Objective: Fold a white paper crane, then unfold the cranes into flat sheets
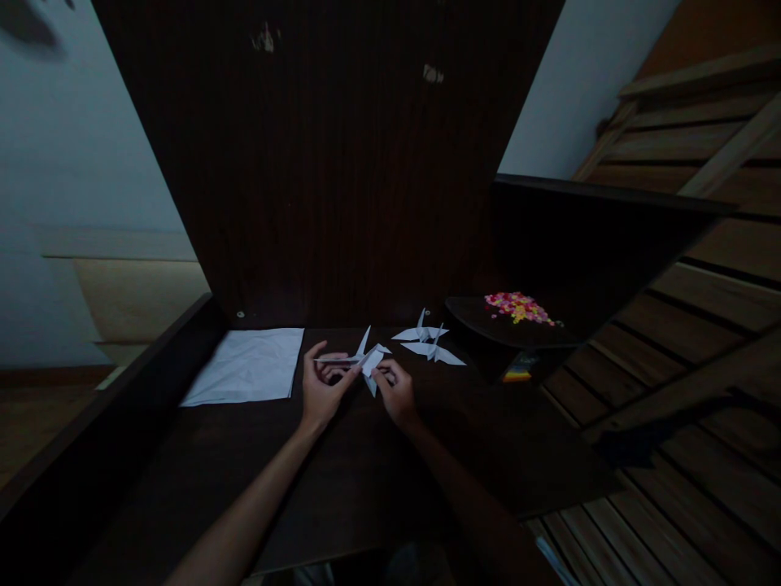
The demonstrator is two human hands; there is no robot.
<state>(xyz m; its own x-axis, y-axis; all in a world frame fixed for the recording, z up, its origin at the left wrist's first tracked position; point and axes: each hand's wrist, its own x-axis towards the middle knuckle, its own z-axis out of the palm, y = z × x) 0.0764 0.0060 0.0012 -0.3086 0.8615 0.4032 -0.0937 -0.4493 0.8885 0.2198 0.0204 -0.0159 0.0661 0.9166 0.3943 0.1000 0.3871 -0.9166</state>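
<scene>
Between my two hands, just above the dark desk (342, 488), is a white folded paper crane (371, 361) with a pointed tip sticking up and its wings out to the sides. My left hand (320, 391) pinches it from the left, thumb near its middle and fingers curled behind a wing. From the right, my right hand (396, 391) grips its other side with thumb and bent fingers. Just beyond, to the right, two finished-looking paper cranes, a back one (421, 333) and a front one (434, 352), stand with wings spread.
White paper sheets (244, 366) lie at the desk's left. A corner shelf (488, 325) at the right holds a heap of small pink, red and yellow pieces (520, 307). Below it is a small multicoloured item (518, 370). A raised side board (110, 391) borders the left.
</scene>
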